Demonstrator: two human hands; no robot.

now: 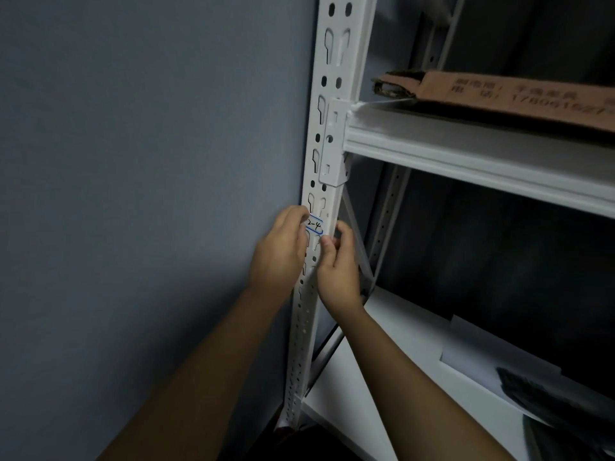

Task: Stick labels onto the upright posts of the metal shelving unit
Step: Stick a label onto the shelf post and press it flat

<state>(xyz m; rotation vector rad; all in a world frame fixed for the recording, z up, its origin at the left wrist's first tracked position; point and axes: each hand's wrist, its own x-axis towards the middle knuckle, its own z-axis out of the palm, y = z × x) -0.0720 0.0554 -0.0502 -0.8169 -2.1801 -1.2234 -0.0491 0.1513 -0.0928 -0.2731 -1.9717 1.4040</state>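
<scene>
White label [314, 225] with blue border and handwritten "2-4", lying flat against the front face of the white upright post [327, 134]. Post perforated with keyhole slots and round holes, standing beside the grey wall, slightly tilted in the view.

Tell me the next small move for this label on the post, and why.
Probably press the label flat along the post with the left hand fingers: it already sits across the front, the left fingertips cover its left edge, and the right hand is just right of it.
</scene>
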